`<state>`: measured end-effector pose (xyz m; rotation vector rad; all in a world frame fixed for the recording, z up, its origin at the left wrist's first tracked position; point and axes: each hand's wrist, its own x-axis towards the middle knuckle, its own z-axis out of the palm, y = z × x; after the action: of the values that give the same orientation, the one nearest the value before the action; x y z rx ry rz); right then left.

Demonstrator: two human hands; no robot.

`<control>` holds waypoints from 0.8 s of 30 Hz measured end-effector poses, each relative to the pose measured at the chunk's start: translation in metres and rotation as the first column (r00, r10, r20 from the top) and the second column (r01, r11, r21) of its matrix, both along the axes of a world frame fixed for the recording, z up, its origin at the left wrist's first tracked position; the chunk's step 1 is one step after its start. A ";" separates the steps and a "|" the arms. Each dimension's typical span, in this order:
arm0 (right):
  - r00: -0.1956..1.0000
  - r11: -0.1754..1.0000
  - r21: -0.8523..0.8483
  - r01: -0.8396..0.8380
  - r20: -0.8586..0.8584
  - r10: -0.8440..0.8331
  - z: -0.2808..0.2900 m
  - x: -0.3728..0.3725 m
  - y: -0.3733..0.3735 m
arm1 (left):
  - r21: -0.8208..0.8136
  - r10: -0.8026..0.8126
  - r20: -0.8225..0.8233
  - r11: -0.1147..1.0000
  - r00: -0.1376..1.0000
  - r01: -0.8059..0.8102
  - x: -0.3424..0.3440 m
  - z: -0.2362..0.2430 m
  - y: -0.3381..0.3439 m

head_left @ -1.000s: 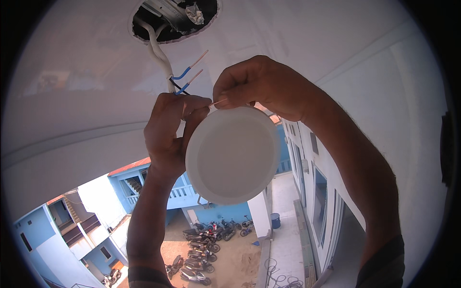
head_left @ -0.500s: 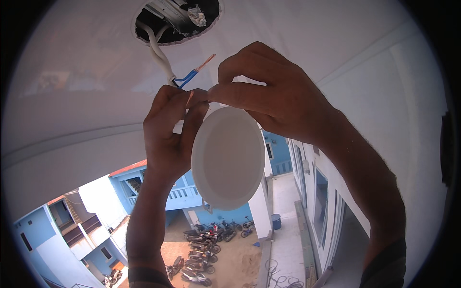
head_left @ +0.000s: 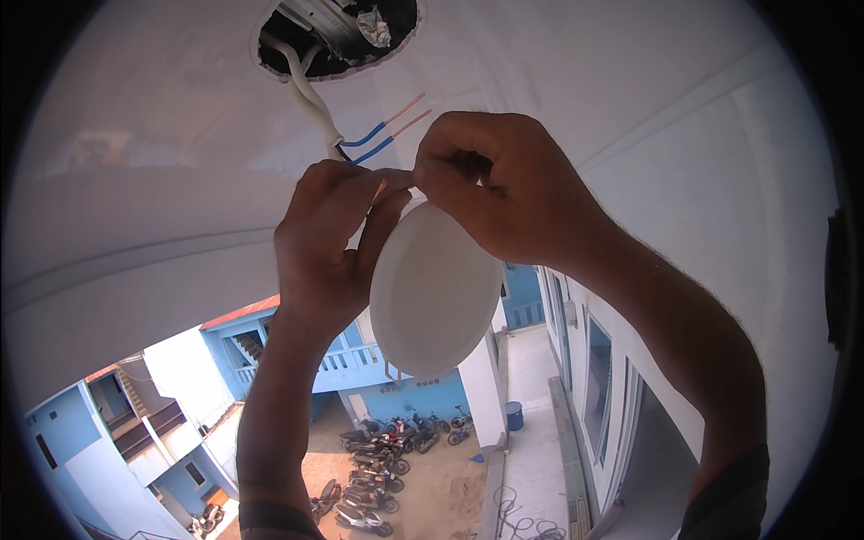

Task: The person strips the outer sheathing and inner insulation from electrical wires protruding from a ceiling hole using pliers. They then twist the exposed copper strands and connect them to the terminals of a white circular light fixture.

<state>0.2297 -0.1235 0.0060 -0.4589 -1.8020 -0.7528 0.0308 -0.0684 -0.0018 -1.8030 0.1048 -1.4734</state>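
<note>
Both my hands are raised under the ceiling with their fingertips meeting. My left hand (head_left: 328, 234) is closed in a pinch, and a bare copper wire end (head_left: 379, 191) shows between its fingers. My right hand (head_left: 513, 184) pinches at the left fingertips; what it holds is hidden. A round white ceiling light (head_left: 436, 292) hangs tilted just below the fingers; its connection is hidden behind the hands. Above my left hand, two blue wires (head_left: 371, 148) with stripped copper ends stick out apart from each other. They come from a white cable (head_left: 310, 99) that hangs down from the ceiling.
The cable leaves a round cut-out (head_left: 337, 40) in the white ceiling (head_left: 162, 153), with metal framing inside. Far below lies a yard with parked motorcycles (head_left: 373, 468) and blue buildings (head_left: 72, 450). A walkway (head_left: 531, 387) with a blue drum (head_left: 514, 415) runs along the right.
My right fingers have closed in to a tighter pinch at the left fingertips. The two blue wires have spread apart. Both hands and the light appear slightly further right.
</note>
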 end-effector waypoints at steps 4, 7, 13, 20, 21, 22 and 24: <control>0.946 0.839 -0.476 -0.263 -0.296 0.129 0.003 -0.003 0.007 | 0.147 0.112 -0.008 0.983 0.994 -0.109 -0.001 0.003 0.010; 0.974 0.989 -0.061 -0.134 -0.192 0.121 -0.012 -0.001 0.013 | 0.067 0.117 -0.002 0.991 0.993 -0.116 -0.003 -0.001 0.006; 0.966 0.718 0.680 0.148 0.057 -0.252 -0.012 0.007 0.024 | 0.044 0.105 0.013 0.993 0.994 -0.106 -0.001 -0.002 0.000; 1.000 0.992 -0.127 0.013 0.005 -0.013 -0.009 0.001 0.009 | 0.081 0.071 -0.008 0.994 0.997 -0.070 -0.004 0.001 0.006; 1.000 0.955 -0.298 0.006 -0.013 -0.010 -0.004 0.000 -0.005 | 0.067 0.053 -0.002 0.996 0.999 -0.053 -0.004 0.000 0.006; 0.999 0.890 -0.456 0.003 -0.033 -0.020 -0.002 -0.001 -0.015 | 0.056 0.026 0.001 0.998 1.000 -0.026 -0.003 0.001 0.005; 0.995 0.999 -0.037 -0.012 0.098 0.015 -0.008 0.010 0.001 | 0.061 0.026 -0.015 0.998 1.000 -0.025 -0.005 0.003 0.005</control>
<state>0.2399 -0.1229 -0.0024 -0.4397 -1.9115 -0.7457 0.0258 -0.0637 0.0013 -1.7605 0.1325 -1.4237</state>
